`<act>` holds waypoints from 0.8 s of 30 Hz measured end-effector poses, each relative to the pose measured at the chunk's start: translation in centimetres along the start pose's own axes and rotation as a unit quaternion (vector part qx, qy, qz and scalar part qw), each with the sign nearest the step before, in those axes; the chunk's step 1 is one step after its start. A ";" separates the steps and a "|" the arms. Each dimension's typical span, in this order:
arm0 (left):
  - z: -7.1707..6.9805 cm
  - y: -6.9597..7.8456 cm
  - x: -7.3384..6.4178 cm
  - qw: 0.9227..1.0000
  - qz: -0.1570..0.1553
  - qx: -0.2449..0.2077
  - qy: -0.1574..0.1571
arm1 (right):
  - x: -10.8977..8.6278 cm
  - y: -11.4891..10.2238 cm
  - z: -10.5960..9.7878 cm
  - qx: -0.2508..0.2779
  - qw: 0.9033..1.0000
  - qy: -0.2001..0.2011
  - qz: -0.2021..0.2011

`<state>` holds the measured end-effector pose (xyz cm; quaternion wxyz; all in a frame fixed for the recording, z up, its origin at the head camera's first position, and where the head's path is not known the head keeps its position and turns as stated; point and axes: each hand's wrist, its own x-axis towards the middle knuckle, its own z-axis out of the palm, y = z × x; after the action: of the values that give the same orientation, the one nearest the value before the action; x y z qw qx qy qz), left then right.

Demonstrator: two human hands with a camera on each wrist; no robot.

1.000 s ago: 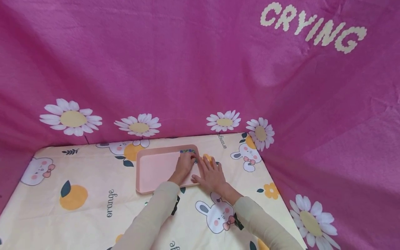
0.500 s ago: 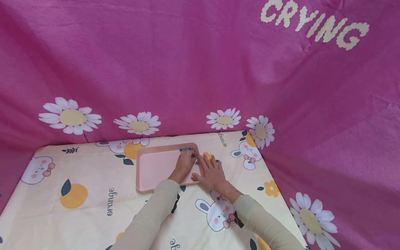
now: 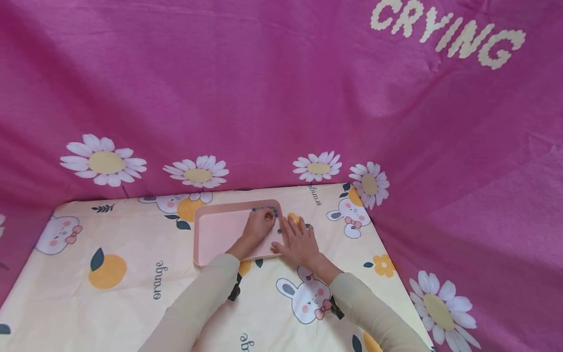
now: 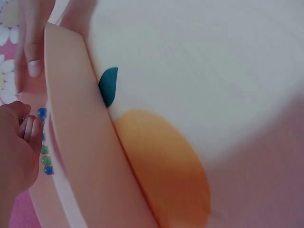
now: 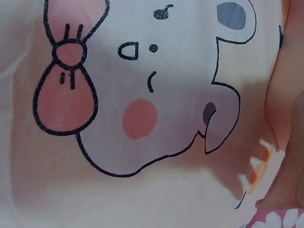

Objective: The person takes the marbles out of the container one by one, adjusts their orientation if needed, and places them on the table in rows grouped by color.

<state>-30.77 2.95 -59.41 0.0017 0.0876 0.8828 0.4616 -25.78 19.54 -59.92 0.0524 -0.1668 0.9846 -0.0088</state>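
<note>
Hanging behind everything, a magenta backdrop (image 3: 246,88) printed with daisies closes off a desk (image 3: 132,320) spread with a rabbit-and-orange cloth. On the desk sits a shallow pink tray (image 3: 220,232), and from where I stand, holding it steady looks worth as much as nimble fingering. The right hand (image 3: 302,247) seems to be seeing to that: it lies across the tray's right rim with fingers spread, gripping nothing that I can see. Gentle, even pressure there should serve best (a sideways nudge could set every loose piece rolling). The left hand (image 3: 258,227) reaches in over the far right corner, fingers curled in toward the thumb; whether anything is pinched between the tips I cannot tell.

Just beside it, a row of blue and green beads (image 4: 46,160) runs along the inside of the tray's far wall to that corner. Round as they are, I'd expect them to roll at a touch, so each wants setting by the fingertips alone, eased against the wall before release, with the knuckles lifted clear of its neighbours. Smallest of all, a lone dark bead (image 3: 279,231) lies apart near the right wall; the left wrist had better not brush it.
</note>
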 end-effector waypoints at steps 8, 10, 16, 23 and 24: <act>-3.2 -0.1 -2.0 0.999 0.010 -0.029 -0.033 | 0.2 -0.1 0.1 0.009 1.000 0.005 -0.004; -3.9 -0.3 -2.5 0.998 0.021 -0.039 -0.044 | 0.2 -0.2 0.1 0.001 1.000 0.005 -0.003; -6.0 -0.7 -5.2 0.995 0.031 -0.060 -0.073 | 0.3 -0.4 0.0 0.001 1.000 0.012 -0.010; -7.0 -0.6 -9.2 0.991 0.026 -0.077 -0.107 | 0.2 -0.3 0.1 0.007 1.000 0.010 -0.007; -7.1 -0.5 -9.8 0.990 0.025 -0.078 -0.111 | 0.2 -0.3 0.1 0.005 1.000 0.012 -0.008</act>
<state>-21.84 -4.65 -56.52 0.0954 0.1602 0.8357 0.5167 -25.89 19.18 -60.02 0.0417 -0.1741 0.9837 -0.0165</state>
